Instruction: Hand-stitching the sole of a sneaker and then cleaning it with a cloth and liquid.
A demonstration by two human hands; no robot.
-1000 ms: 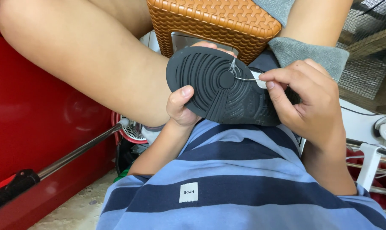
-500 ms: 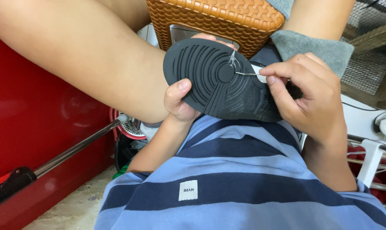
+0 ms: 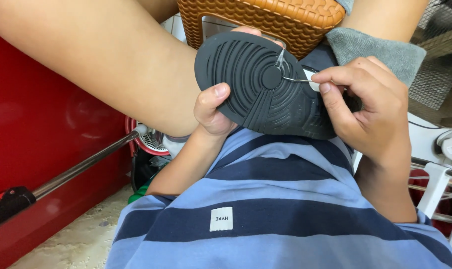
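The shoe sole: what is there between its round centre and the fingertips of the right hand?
In the head view, a thin metal needle spans from the right hand fingertips to the round centre of the black shoe sole, with thread beside it.

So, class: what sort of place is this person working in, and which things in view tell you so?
Probably a cluttered home or small shoe-repair corner: a woven orange plastic stool, a red cabinet, and a shoe sole held in both hands over a rough floor.
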